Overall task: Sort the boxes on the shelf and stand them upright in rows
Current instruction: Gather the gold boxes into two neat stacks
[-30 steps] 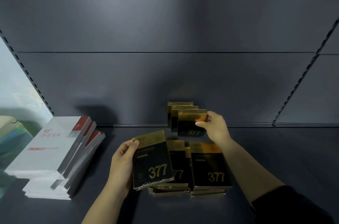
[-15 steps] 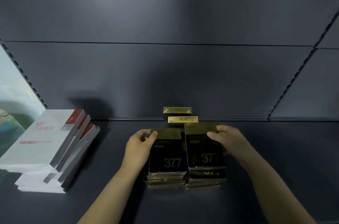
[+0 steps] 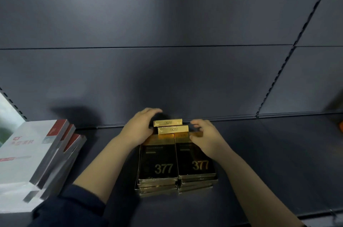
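Observation:
Two flat stacks of black-and-gold boxes marked 377 lie side by side on the dark shelf [image 3: 259, 161]: the left stack [image 3: 157, 163] and the right stack [image 3: 194, 163]. Behind them stand two upright boxes with gold tops, the rear one [image 3: 167, 122] and the front one [image 3: 173, 129]. My left hand [image 3: 139, 128] reaches along their left side, its fingers curved around towards the back. My right hand [image 3: 206, 137] lies over the far end of the right stack, with loosely bent fingertips at the right end of the upright boxes. Neither hand lifts a box.
A leaning pile of white boxes with red corners [image 3: 37, 152] fills the left end of the shelf. The grey back panel [image 3: 167, 78] rises right behind the upright boxes. An orange object [image 3: 341, 126] shows at the far right edge.
Both hands have let go of the flat boxes they laid on the two stacks and moved back to flank the upright boxes. The camera has come closer.

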